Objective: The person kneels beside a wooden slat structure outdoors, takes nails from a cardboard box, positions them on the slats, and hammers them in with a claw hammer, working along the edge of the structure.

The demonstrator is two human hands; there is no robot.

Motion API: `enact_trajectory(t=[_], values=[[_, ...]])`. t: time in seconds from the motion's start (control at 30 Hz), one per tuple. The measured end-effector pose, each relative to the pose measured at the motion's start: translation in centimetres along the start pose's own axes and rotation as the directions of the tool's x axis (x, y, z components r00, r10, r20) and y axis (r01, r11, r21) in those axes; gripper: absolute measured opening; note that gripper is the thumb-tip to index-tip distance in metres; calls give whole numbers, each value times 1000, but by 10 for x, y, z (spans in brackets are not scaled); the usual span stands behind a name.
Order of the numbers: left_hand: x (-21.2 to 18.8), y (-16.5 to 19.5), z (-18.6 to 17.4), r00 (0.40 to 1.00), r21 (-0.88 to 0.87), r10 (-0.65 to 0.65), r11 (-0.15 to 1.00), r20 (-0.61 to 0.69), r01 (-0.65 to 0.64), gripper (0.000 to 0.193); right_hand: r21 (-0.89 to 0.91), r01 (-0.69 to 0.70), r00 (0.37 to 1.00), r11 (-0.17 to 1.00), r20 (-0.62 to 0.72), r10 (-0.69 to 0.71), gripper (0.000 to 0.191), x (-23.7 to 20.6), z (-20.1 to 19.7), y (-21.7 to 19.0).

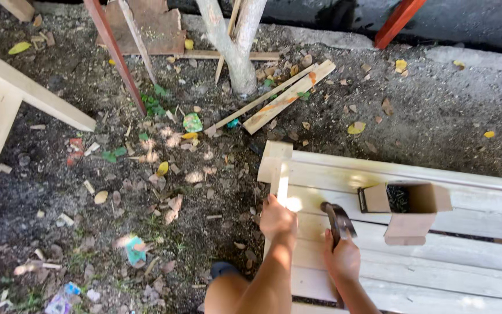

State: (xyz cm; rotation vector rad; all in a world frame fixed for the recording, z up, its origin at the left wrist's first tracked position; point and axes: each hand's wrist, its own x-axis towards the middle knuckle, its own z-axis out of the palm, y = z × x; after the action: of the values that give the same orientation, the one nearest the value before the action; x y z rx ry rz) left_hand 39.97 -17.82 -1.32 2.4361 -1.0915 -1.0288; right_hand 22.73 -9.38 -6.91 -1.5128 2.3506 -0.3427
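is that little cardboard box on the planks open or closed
Open. The cardboard box has its flaps folded out, and dark small items show inside; what they are is too small to tell.

Both forearms are bare from the elbow down, with no sleeves in view. The left hand (277,220) and the right hand (342,260) wear no gloves, rings, watch or bands that can be made out. A bare knee shows at the bottom edge, beside a dark rounded shoe toe (223,268).
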Motion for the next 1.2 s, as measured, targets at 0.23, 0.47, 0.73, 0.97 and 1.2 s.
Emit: enact_trajectory(t=[0.23, 0.47, 0.73, 0.97, 1.2], values=[[-4, 10, -15, 991, -13, -44, 999, 124, 46, 42, 8, 22, 999, 1000, -30, -22, 40, 1, -6, -9], [-6, -18, 12, 982, -129, 143, 983, 125, -127, 69, -56, -37, 999, 998, 8, 38, 50, 6, -13, -12], [-70, -77, -3, 971, -29, 236, 972, 41, -234, 76, -1, 5, 999, 1000, 34, -5, 48, 11, -25, -39], [-92, -68, -21, 969, 281, 243, 927, 54, -248, 103, 72, 48, 997, 996, 62, -52, 49, 19, -30, -55], [-92, -68, -19, 932, 303, 351, 900, -85, -312, 111, 87, 30, 989, 996, 142, -42, 48, -23, -55, 13]])
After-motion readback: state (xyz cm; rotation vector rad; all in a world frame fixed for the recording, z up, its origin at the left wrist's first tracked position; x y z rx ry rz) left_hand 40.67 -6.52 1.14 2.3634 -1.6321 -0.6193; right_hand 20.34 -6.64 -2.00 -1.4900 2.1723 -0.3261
